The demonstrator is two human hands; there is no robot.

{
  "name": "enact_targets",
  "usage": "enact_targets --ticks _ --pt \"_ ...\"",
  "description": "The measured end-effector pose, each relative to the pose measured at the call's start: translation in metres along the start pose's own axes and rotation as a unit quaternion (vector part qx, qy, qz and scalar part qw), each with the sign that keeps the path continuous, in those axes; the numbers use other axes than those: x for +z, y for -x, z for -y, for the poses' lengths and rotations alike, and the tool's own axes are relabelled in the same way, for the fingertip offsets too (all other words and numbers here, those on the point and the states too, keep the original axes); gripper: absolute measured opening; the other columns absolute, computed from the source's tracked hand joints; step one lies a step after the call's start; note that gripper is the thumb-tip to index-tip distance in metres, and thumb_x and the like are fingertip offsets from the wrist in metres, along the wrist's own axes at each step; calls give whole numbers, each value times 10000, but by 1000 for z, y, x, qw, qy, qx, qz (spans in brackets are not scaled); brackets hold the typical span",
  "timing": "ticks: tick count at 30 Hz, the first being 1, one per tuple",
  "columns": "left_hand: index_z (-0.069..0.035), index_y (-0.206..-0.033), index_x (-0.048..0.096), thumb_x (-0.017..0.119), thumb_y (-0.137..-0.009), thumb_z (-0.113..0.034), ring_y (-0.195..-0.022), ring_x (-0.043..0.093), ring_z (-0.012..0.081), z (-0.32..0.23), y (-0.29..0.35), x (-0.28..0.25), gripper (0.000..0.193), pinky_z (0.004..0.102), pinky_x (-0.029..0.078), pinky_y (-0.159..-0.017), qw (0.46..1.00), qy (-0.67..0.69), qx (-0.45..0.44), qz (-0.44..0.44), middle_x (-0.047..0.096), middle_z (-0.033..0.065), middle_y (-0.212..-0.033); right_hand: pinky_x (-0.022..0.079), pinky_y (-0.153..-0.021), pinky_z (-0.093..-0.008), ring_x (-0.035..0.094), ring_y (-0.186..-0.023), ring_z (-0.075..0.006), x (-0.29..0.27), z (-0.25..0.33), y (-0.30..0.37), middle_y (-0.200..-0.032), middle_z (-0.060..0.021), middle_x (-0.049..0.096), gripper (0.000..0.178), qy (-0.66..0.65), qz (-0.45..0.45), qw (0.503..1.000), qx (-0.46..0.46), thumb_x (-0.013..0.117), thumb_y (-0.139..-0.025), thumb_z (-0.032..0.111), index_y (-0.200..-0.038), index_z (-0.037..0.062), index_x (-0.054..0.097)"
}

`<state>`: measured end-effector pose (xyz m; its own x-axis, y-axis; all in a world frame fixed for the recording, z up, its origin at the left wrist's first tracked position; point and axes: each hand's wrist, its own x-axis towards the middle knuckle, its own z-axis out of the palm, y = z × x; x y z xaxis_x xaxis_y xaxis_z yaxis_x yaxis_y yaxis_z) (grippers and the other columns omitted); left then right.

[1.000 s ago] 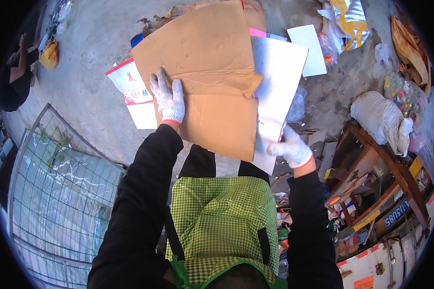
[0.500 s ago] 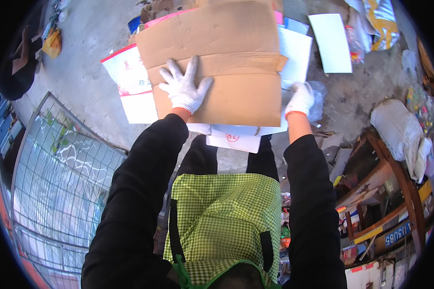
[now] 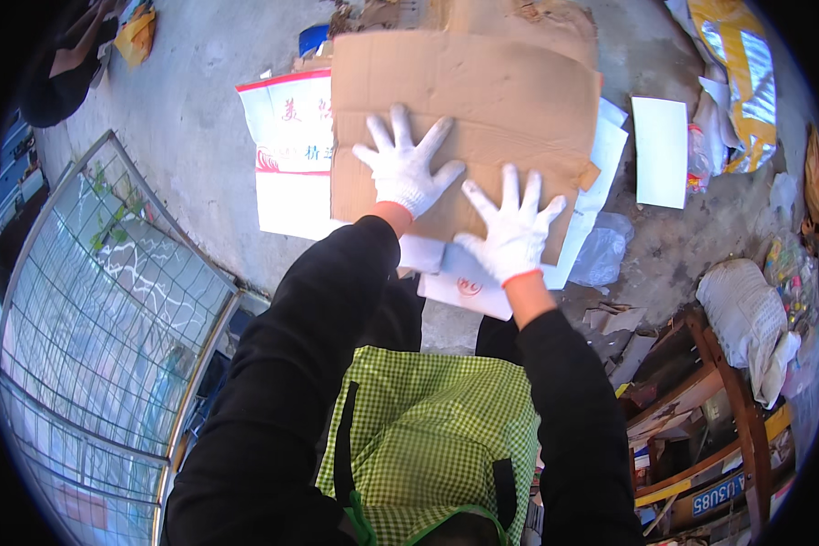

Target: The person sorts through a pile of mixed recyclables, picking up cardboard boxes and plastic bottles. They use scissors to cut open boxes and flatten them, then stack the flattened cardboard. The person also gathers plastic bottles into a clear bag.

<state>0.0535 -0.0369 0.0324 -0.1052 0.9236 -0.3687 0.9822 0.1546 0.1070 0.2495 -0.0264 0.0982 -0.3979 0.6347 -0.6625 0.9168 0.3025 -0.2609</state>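
Observation:
A brown cardboard sheet [image 3: 510, 100] lies on top of a pile of flattened boxes and sheets in front of me. Both my hands wear white knit gloves with orange cuffs. My left hand [image 3: 405, 164] rests flat on the cardboard with its fingers spread. To its right, my right hand [image 3: 510, 223] presses on the cardboard's near part, fingers spread too. White printed cardboard [image 3: 291, 196] with a red edge sticks out at the left. Beneath the near edge, a white piece with a red mark [image 3: 469, 291] shows. What lies deeper in the pile is hidden.
A wire-mesh frame [image 3: 109, 300] stands at the left. On the floor at right are a white board [image 3: 660, 153], a clear plastic bag [image 3: 602, 247] and a yellow-and-silver sack [image 3: 746, 82]. A broken wooden frame [image 3: 737, 419] and a stuffed white sack [image 3: 742, 305] lie lower right. A person [image 3: 59, 82] is at far left.
My right hand has left the pile's right edge and now lies spread on the cardboard. The left hand stays flat on it. The whole view has shifted a little.

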Motion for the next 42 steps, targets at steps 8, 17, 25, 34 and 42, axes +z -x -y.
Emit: enact_targets --ticks 8,17,25,34,42 --pt "-58 -1609 165 784 -873 -376 -1471 302 352 77 120 12 1013 531 292 -1184 753 410 -451 -249 371 191 -1551 137 -1121 -784 108 -1523 -491 4 -11 -16 -1668 -161 177 853 28 -14 1000 1 783 -728 635 -1495 481 444" --pt "-185 -1610 230 561 -876 -761 -1488 292 387 55 110 41 990 650 270 -1151 345 841 -416 6 296 113 -1637 123 -1126 -775 207 -1478 -504 -9 -6 -41 -1621 -146 303 752 34 -130 988 -77 761 -695 671 -1387 424 599" --pt "-183 -1553 333 600 -942 -599 -1436 362 388 57 110 20 786 673 350 -1090 241 866 -437 27 372 124 -1579 290 -1073 -722 419 -1361 -451 17 6 -39 -1471 -146 513 514 18 -179 948 -262 711 -823 332 -1333 317 644" --pt "-126 -1451 466 511 -1049 -377 -1334 495 263 52 107 68 476 454 418 -1123 245 802 -531 -126 515 95 -1477 401 -1001 -663 550 -1215 -404 22 27 -13 -1285 -195 606 439 11 -235 913 -333 579 -865 175 -1287 58 613" --pt "-16 -1458 418 429 -1086 -421 -1406 412 328 34 135 27 550 479 291 -1214 227 856 -461 -66 456 161 -1497 349 -1131 -596 485 -1347 -316 33 40 -44 -1405 -117 572 466 -33 -221 934 -279 625 -827 196 -1283 104 646"
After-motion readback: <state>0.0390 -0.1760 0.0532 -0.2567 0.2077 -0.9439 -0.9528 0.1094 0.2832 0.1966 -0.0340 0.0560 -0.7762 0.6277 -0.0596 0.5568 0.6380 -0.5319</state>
